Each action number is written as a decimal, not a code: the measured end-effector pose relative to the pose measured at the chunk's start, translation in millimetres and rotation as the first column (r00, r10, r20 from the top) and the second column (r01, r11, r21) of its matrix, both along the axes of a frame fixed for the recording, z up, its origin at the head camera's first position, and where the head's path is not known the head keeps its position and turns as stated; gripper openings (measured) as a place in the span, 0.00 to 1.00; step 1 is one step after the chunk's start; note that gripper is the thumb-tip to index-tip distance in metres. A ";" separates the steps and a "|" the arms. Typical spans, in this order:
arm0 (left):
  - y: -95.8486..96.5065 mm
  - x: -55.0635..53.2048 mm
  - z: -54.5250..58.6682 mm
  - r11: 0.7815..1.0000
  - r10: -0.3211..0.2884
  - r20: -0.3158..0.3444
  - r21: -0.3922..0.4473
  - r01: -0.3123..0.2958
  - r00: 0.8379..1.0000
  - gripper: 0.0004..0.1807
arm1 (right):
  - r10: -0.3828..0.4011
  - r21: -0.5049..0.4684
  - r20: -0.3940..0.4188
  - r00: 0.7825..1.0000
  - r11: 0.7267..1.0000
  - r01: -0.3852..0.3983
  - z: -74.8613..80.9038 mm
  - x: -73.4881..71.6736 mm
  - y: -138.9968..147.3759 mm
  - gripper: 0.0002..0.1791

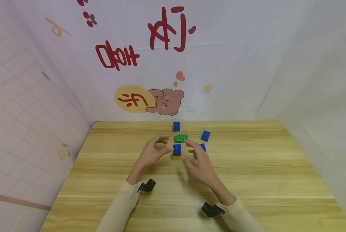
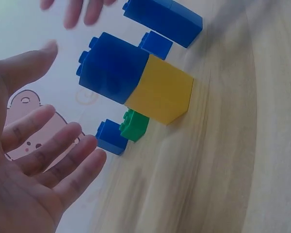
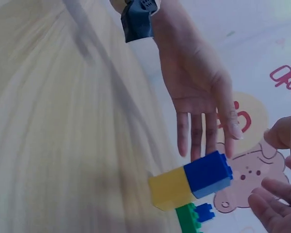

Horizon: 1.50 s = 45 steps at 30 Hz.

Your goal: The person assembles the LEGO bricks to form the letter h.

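A blue brick sits on top of a yellow brick, and the two stand upright as a small stack on the table. My left hand hovers at the stack's left with relaxed, spread fingers, its thumb tip close to the blue brick. On the other side my right hand is held with loosely bent fingers, the thumb near the yellow brick. In the left wrist view, gaps show between both hands and the stack. Neither hand holds anything.
Behind the stack lies a flat green brick, with a blue brick farther back. Another blue brick stands at the back right. Blue bricks beside my right hand are partly hidden by it. A printed cloth hangs behind the table.
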<state>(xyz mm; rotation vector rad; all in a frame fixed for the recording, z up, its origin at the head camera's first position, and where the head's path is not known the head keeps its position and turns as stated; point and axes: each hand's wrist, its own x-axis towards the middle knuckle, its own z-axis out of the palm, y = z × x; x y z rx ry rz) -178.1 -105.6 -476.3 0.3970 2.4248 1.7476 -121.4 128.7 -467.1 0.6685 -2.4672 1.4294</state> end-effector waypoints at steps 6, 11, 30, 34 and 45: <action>-0.3 -7.5 -4.2 0.999 0.026 -0.006 0.018 -0.026 1.000 0.25 | -0.053 0.006 -0.100 0.994 0.999 0.054 6.1 -2.9 9.1 0.35; 0.6 -12.6 -6.3 0.999 0.049 -0.005 0.024 -0.049 0.999 0.26 | -0.066 -0.001 -0.132 0.989 0.998 0.067 9.4 -6.3 17.2 0.36; 6.2 -43.1 -39.1 0.997 0.083 -0.013 0.002 -0.083 0.996 0.28 | -0.111 -0.014 -0.082 0.990 0.994 0.110 -6.6 -22.8 46.5 0.31; 10.8 -47.4 -39.1 0.998 0.063 -0.011 -0.001 -0.063 0.998 0.28 | -0.106 -0.039 -0.012 0.994 0.994 0.106 -10.6 -24.0 51.3 0.31; 21.4 -57.0 -43.0 0.996 0.028 0.002 -0.090 -0.028 1.000 0.27 | -0.061 -0.121 0.157 0.986 0.989 0.080 -28.1 -31.2 61.6 0.33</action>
